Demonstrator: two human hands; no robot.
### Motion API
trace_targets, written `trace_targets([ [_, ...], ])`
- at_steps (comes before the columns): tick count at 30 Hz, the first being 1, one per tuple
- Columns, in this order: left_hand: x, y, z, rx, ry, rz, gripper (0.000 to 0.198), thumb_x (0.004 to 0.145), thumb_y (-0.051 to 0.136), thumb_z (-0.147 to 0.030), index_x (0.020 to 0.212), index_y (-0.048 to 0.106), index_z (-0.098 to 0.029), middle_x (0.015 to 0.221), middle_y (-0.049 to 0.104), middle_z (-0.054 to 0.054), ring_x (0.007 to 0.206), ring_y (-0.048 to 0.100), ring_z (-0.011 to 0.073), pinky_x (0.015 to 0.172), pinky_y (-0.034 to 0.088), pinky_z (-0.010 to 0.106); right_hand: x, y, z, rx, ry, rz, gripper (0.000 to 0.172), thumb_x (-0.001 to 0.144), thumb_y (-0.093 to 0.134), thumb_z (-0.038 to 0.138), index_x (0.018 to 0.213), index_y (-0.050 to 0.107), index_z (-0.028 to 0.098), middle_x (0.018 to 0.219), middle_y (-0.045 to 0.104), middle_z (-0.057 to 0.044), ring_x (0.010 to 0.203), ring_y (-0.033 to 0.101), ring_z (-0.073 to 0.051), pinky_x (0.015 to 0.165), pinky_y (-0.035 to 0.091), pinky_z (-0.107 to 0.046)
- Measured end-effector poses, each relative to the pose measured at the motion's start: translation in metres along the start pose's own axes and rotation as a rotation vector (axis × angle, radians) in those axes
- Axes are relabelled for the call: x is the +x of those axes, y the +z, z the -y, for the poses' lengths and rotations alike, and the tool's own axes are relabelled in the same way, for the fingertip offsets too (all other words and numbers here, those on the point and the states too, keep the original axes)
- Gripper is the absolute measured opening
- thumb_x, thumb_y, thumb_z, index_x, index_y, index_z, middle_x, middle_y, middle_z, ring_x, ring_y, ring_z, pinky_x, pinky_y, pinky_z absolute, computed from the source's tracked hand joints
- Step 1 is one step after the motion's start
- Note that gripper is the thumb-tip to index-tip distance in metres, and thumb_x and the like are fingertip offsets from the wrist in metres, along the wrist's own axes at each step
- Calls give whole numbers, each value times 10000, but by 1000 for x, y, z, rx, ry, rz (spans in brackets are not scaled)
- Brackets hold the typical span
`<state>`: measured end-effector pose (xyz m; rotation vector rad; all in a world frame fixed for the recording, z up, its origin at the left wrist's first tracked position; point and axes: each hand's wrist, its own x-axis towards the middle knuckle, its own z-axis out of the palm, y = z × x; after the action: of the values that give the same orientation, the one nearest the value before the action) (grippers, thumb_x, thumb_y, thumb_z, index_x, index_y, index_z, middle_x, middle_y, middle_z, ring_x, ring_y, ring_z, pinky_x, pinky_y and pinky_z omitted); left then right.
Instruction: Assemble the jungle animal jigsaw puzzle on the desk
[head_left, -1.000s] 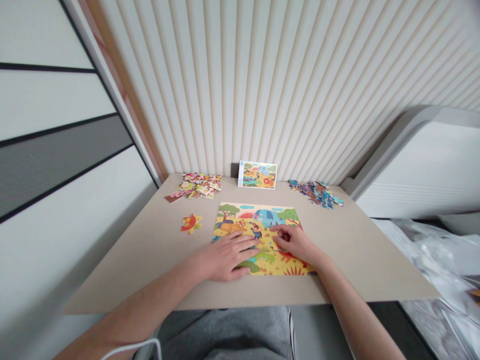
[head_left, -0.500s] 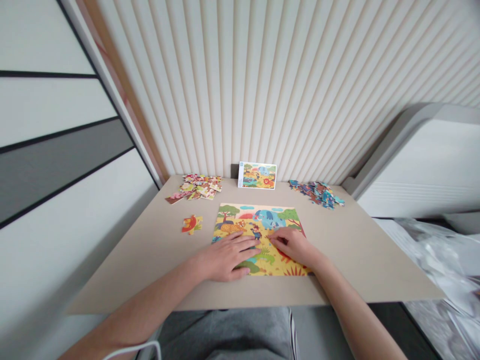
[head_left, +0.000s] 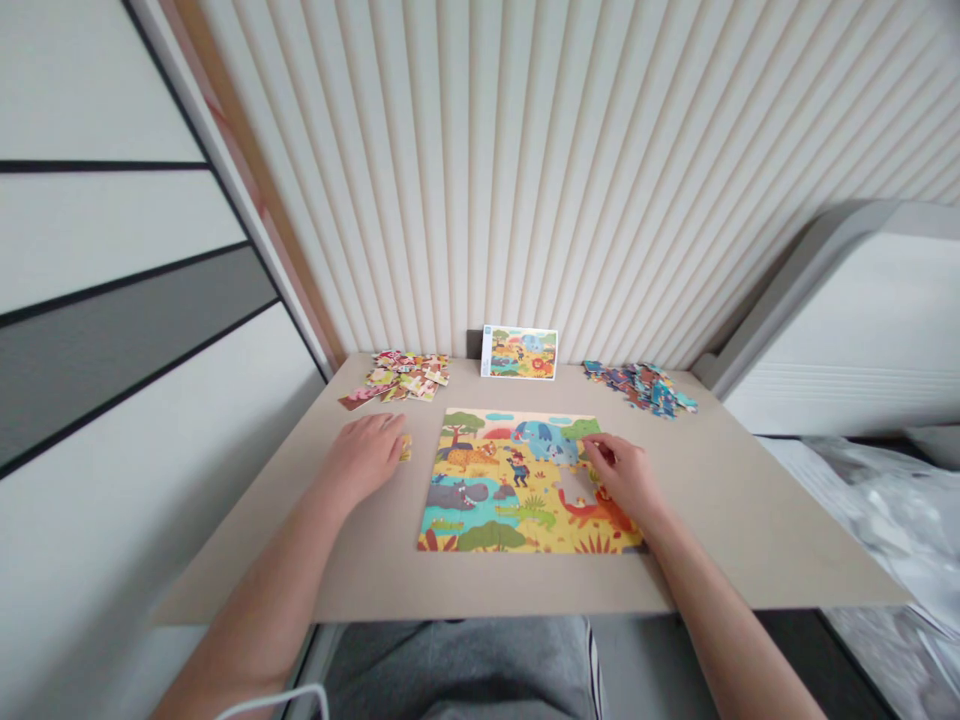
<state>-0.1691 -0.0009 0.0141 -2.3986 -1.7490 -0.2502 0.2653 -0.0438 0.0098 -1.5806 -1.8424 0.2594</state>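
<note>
A jigsaw puzzle (head_left: 480, 505) with a safari picture lies on the table, showing an elephant, a leopard, a hippo and a crocodile. A gap in its right part shows the bare tabletop. My right hand (head_left: 621, 472) rests over the puzzle's right side, fingers curled into a pinch just above the gap; whether a piece is between them is hidden. Left of the puzzle, my left hand (head_left: 369, 455) lies over a loose puzzle piece (head_left: 406, 448), its fingers stretched forward. Only a yellow edge of that piece shows beside the hand.
A picture card (head_left: 519, 353) with the same scene stands at the back against the ribbed wall (head_left: 510, 180). One heap of pieces (head_left: 409, 375) lies at the back left, another heap (head_left: 643, 388) at the back right. Crumpled clear plastic (head_left: 870, 500) is beyond the table's right side.
My left hand has left the puzzle and moved left onto the loose piece. My right hand has shifted right and slightly up. The hippo and the gap have come into sight.
</note>
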Motion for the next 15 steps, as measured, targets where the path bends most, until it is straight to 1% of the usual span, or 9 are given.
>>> trace_targets([
  [1,-1,2,4,20,-23,42,410,993,422,-295,1324,611,-142,1263,661,168,1147,614,329,966,464,457,0,0,0,-2,25,-21,361,977,497,458,967,747,200,721,698,-34,618,587,-177,617,418,-285],
  [3,-2,4,5,45,-48,95,410,990,431,-335,1299,625,-149,1205,683,161,1105,625,331,910,479,436,0,-1,0,2,67,-61,377,974,498,480,970,742,192,666,668,-20,580,555,-166,594,396,-281],
  [5,-3,4,1,57,-61,106,408,985,444,-370,1275,637,-156,1172,688,160,1099,620,339,879,481,426,0,-2,-1,14,96,-87,395,967,501,501,976,740,187,648,655,-13,564,537,-160,580,383,-278],
  [7,-2,2,-3,52,-58,107,389,981,454,-370,1248,649,-164,1140,688,153,1082,621,337,867,479,419,0,-2,-2,23,112,-102,415,960,502,520,971,741,181,641,649,-12,556,527,-157,572,376,-277],
  [11,1,3,-3,-16,-30,120,349,980,473,-364,1199,670,-176,1098,679,135,1042,628,306,903,468,389,1,-3,-2,22,125,-120,429,952,505,534,967,744,178,615,621,-4,549,512,-154,568,366,-276],
  [15,3,7,2,-110,-41,137,372,973,504,-419,1198,673,-177,1098,676,134,1067,621,302,954,454,383,1,-3,-2,20,131,-106,420,952,507,526,966,746,182,613,612,-4,555,513,-158,570,365,-276],
])
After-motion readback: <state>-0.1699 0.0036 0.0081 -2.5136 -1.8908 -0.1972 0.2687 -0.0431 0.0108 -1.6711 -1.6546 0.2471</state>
